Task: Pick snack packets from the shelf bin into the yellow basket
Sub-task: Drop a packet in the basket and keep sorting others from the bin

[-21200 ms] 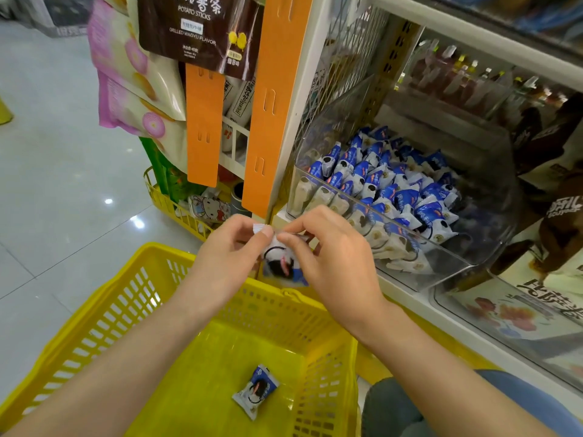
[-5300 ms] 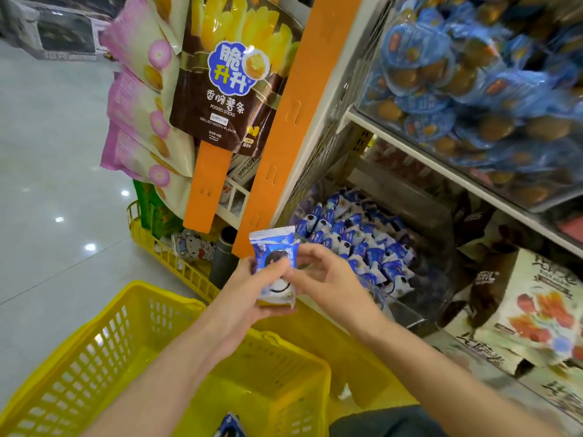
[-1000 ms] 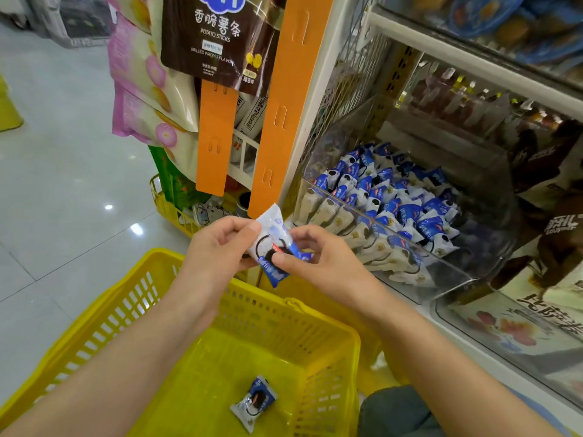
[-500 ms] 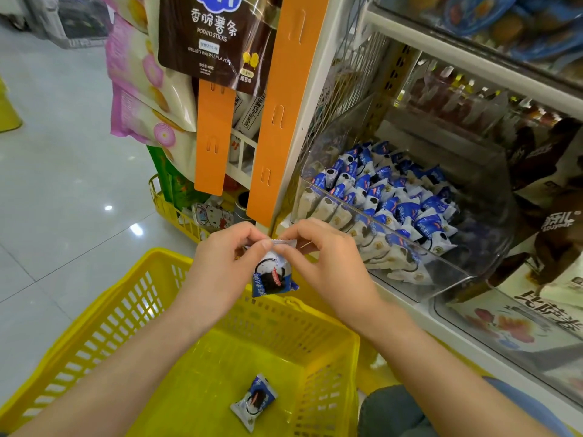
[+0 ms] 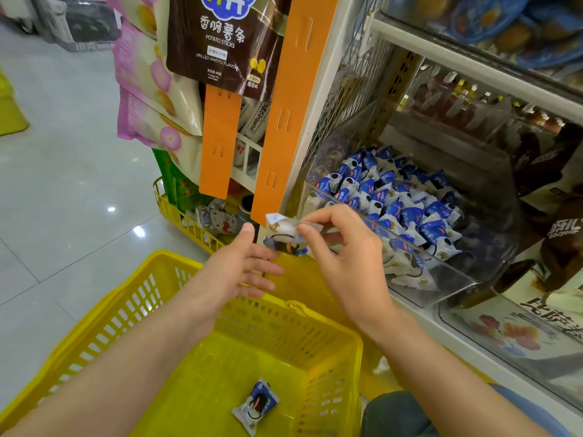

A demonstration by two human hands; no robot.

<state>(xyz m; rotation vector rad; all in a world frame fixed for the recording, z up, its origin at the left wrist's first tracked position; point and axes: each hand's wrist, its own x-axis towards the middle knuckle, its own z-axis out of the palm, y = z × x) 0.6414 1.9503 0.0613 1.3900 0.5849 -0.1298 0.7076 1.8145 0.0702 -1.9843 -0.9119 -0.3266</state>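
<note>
Shop aisle (image 5: pixel 63 190), by the shelf bin (image 5: pixel 492 247): right hand (image 5: pixel 350 263) grip pinches 1 snack packet (image 5: pixel 285 234), surely light and crinkly, by its top seam, left hand (image 5: pixel 239 266) loose-fingered.

The snack packet (image 5: pixel 288 236) pinched in the right hand (image 5: pixel 347 263) is thin plastic film, glossy and crinkled. Just right of the grip, the shelf bin (image 5: pixel 441 279) is hard clear plastic, smooth and full of reflections. The packets in it (image 5: pixel 394 197) are the same shiny film. Below the grip, the yellow basket (image 5: pixel 126 298) is moulded plastic with slotted walls and a mild sheen. Above the grip, the orange strip (image 5: pixel 284 121) looks matt and smooth, and the potato sticks bag (image 5: pixel 220 42) is glossy. Left of the grip, the floor tiles (image 5: pixel 63 216) are polished and show bright glints.
</note>
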